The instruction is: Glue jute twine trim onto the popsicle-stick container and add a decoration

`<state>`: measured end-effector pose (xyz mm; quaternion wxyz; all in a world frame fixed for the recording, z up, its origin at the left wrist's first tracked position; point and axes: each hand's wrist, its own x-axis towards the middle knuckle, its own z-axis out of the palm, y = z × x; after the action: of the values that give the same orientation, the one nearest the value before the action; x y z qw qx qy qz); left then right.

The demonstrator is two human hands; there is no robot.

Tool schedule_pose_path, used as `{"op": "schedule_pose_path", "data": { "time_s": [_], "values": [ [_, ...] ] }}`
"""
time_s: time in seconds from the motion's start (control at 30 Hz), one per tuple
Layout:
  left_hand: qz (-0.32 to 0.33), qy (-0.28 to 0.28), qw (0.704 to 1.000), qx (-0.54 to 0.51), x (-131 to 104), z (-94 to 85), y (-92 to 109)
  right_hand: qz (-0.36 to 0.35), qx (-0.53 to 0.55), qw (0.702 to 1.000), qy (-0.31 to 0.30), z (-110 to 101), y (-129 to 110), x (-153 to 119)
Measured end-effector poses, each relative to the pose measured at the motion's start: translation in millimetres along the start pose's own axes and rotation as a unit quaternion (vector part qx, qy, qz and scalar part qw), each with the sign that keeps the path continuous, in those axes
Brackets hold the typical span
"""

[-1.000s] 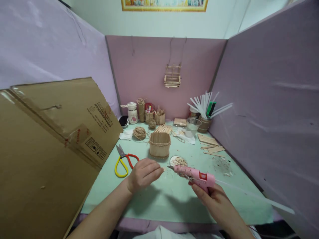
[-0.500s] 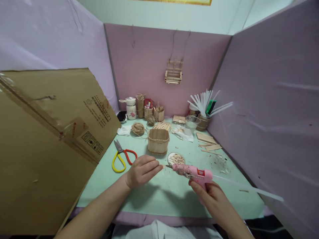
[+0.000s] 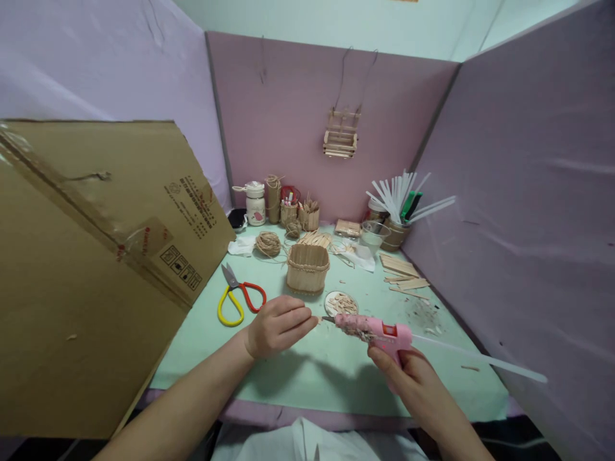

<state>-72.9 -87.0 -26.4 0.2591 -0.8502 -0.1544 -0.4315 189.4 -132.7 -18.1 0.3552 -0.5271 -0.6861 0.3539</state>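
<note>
My right hand (image 3: 401, 371) is wrapped round the handle of a pink hot glue gun (image 3: 372, 330). Out of the gun's back end runs a long white glue stick (image 3: 509, 366). My left hand (image 3: 283, 325) is closed in a pinch on a small wood piece (image 3: 319, 319), mostly hidden by the fingers. The gun's dark nozzle points left, right by that piece; whether they touch I cannot tell. Just beyond lies a round dish (image 3: 327, 309) of small wood chips. A basket (image 3: 307, 272) of wooden sticks with a braided twine rim stands behind the hands.
Scissors (image 3: 235, 291) with yellow and red handles lie left of my left hand. A large cardboard box (image 3: 115, 275) leans at the left. Twine balls (image 3: 268, 244), loose wooden sticks (image 3: 403, 275) and a pot of glue sticks (image 3: 396, 234) sit farther back. Partition walls enclose the table.
The view has tilted slightly, so the scene sits a little higher and to the right. Both hands keep the same grips, nozzle still by the wood piece.
</note>
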Motion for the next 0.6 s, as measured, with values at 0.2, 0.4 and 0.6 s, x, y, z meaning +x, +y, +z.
{"op": "schedule_pose_path", "data": {
  "time_s": [0.2, 0.4, 0.6],
  "values": [
    [0.007, 0.002, 1.000, -0.001, 0.2, 0.7, 0.5, 0.009, -0.002, 1.000, -0.011, -1.9, -0.3, -0.3],
    [0.011, 0.005, 1.000, -0.002, 1.3, 0.7, 0.7, 0.021, -0.002, 1.000, -0.020, -1.9, -0.7, -0.6],
    [0.009, 0.002, 1.000, -0.008, -0.7, 1.4, 0.6, 0.026, -0.002, 0.999, -0.023, -2.1, -2.2, -0.6]
  ]
}}
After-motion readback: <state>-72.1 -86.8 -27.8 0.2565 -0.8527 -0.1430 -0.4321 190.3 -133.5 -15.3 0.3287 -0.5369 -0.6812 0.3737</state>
